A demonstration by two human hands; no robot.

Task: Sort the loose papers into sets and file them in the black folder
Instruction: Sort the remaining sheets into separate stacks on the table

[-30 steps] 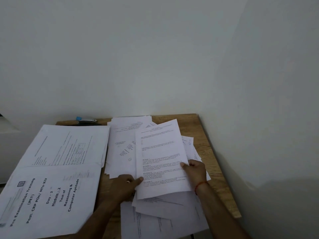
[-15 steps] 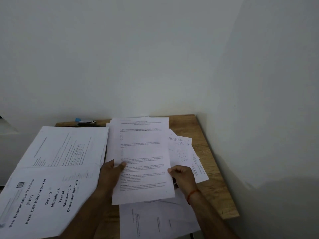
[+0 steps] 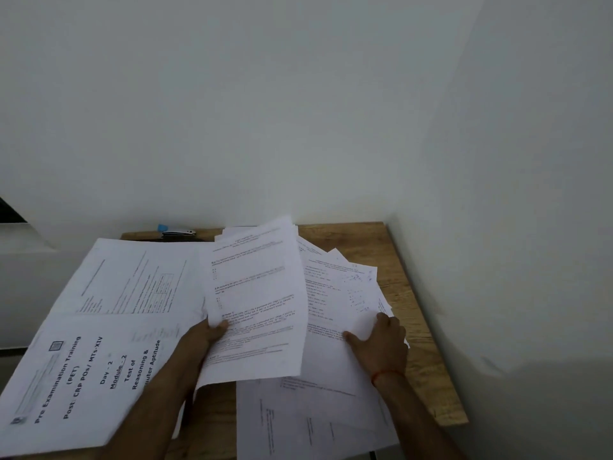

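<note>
My left hand [image 3: 212, 330] pinches one sheet [image 3: 255, 303] by its left edge, lifted above the loose papers [image 3: 341, 293] fanned across the bench [image 3: 398, 260]; my right hand [image 3: 381, 343] lies spread on them. That one-edge grip could let the sheet droop, crease, or drag neighbours off the bench.

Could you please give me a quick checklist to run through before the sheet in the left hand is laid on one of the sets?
1. Left hand grips the held sheet: ok, thumb on its face at the left edge.
2. Right hand steadies the loose pile: ok, it rests on top.
3. Loose pile squared up: not ok, the sheets fan out.
4. Papers fully on the table: not ok, the nearest sheets overhang its front edge.
5. Black folder ready: cannot tell, none plainly shows.
6. Stapler out of the way: ok, at the back edge.
</note>
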